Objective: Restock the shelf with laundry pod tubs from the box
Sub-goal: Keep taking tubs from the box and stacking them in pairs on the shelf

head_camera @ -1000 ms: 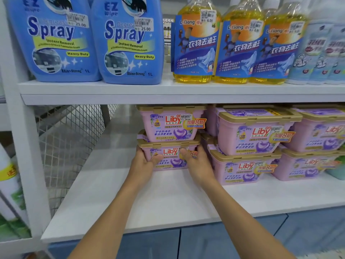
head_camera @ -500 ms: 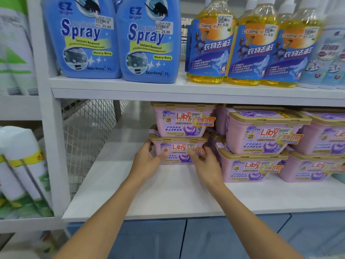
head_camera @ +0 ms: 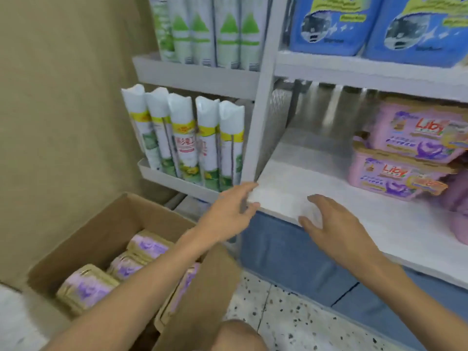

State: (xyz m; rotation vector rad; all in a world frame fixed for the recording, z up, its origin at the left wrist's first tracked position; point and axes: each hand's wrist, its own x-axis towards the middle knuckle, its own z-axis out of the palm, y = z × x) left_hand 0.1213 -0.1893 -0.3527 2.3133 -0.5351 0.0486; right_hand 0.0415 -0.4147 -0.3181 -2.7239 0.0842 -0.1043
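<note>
Two tubs (head_camera: pixel 395 178) sit stacked, one on the other, at the right of the shelf (head_camera: pixel 304 178), labels facing out; several boxed tubs (head_camera: pixel 86 287) lie in the open box (head_camera: pixel 106 224) on the floor (head_camera: pixel 278 312) at my lower left; my left hand (head_camera: pixel 228 214) is empty, fingers stretched out at the shelf's front left corner, whether touching it I cannot tell; my right hand (head_camera: pixel 336 229) is empty too, fingers loosely spread over the shelf's front edge, well apart from the stack; cans (head_camera: pixel 187 148) stand in the bay to the left; blue bottles (head_camera: pixel 329 24) fill the shelf above.
</note>
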